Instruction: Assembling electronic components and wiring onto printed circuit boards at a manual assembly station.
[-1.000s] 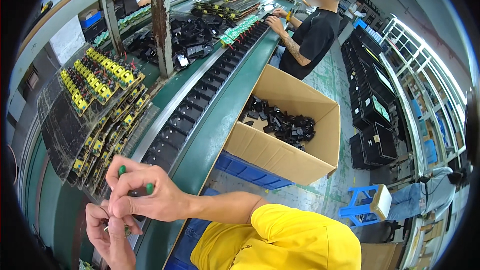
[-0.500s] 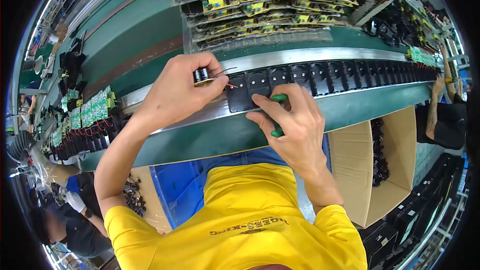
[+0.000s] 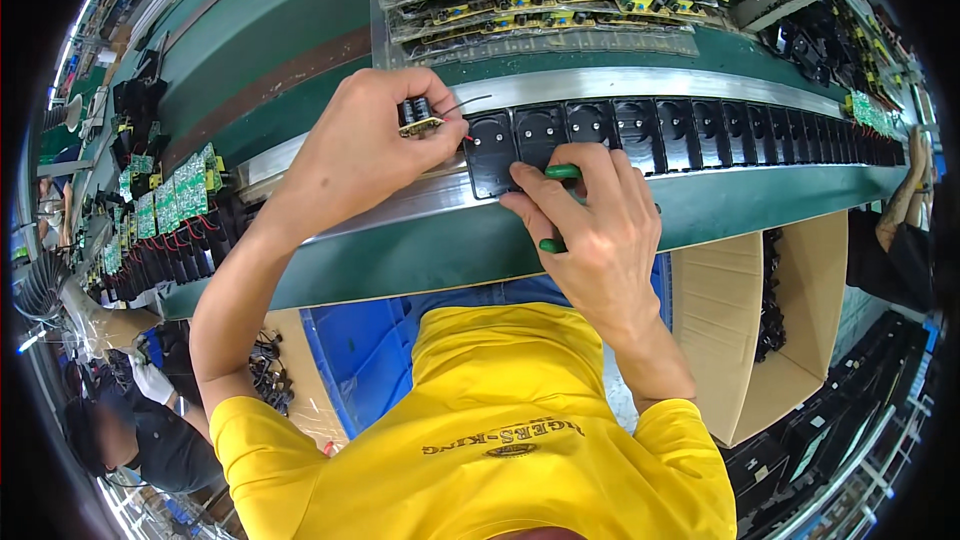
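Note:
Between the thumb and fingers of my left hand [image 3: 345,160] is a small circuit board [image 3: 420,125] with dark cylindrical capacitors. A dark wire sticks out from it, and a short red wire shows by my thumb. The board is held just left of the end black plastic case [image 3: 490,160] in a long row. My right hand [image 3: 605,220] has a green-handled hand tool [image 3: 563,171] tucked in it. Two green handle ends show between the fingers; its working end is hidden. The right thumb and index finger touch the lower right edge of that end case.
Similar black cases [image 3: 720,135] run rightward along a metal rail [image 3: 350,215]. Stacked trays of yellow-and-black boards [image 3: 540,20] stand behind. Green boards with red wires [image 3: 180,195] lie left. An open cardboard box [image 3: 715,330] is below right. Co-workers sit at both sides.
The whole view has shifted a little, so the bench sits higher in it. Both hands keep nearly the same grip and place by the end case; the held board is tilted slightly differently.

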The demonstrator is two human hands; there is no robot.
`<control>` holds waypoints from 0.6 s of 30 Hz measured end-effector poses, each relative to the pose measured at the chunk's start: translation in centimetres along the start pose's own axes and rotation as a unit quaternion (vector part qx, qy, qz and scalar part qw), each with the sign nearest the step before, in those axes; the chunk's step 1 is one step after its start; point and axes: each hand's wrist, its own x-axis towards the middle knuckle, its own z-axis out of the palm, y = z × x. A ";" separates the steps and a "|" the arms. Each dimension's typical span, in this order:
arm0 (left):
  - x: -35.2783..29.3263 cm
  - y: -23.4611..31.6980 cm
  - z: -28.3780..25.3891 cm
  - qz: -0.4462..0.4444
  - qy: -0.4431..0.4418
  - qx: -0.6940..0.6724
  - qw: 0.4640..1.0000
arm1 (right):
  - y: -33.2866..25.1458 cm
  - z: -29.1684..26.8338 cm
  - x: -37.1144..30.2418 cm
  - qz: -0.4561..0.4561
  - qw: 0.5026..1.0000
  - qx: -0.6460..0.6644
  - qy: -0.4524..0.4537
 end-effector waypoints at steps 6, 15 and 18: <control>0.2 0.0 0.4 0.022 -0.002 0.004 1.000 | 0.0 0.0 0.0 0.009 1.000 0.007 -0.002; 0.0 0.4 0.1 0.006 -0.003 0.015 1.000 | 0.1 0.2 -0.2 0.004 1.000 0.005 0.002; 0.2 -0.3 0.7 0.033 0.021 0.001 0.999 | 0.0 0.1 -0.1 0.005 1.000 0.005 0.000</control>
